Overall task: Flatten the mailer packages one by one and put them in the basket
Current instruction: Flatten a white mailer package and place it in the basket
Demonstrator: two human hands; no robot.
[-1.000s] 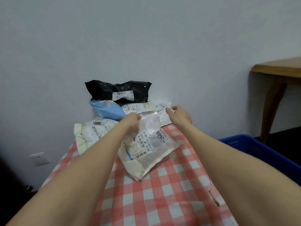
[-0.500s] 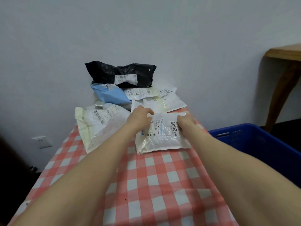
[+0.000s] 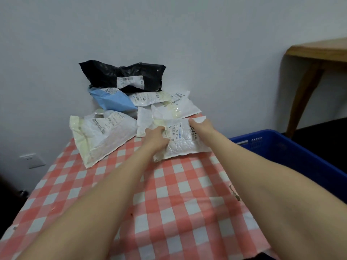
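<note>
A white bubble mailer [image 3: 185, 147] with a printed label lies flat on the red-checked tablecloth [image 3: 169, 194]. My left hand [image 3: 156, 138] grips its left edge, fingers curled over the label. On the mailer's upper right part my right hand [image 3: 201, 128] presses down and covers some of the print. Behind it, against the wall, lies a pile of more mailers: a black one [image 3: 122, 76] on top, a blue one [image 3: 112, 99], and several white ones [image 3: 101, 134]. The blue basket [image 3: 281, 147] stands to the right of the table, below its level.
A wooden table [image 3: 319, 51] with a slanted leg stands at the far right by the wall. A wall socket [image 3: 32, 160] sits low on the left. The tablecloth's right edge is torn near my right forearm.
The mailer was held up in both hands a second ago; it now lies on the cloth. My right hand has slid inward onto it, and my left hand has moved little.
</note>
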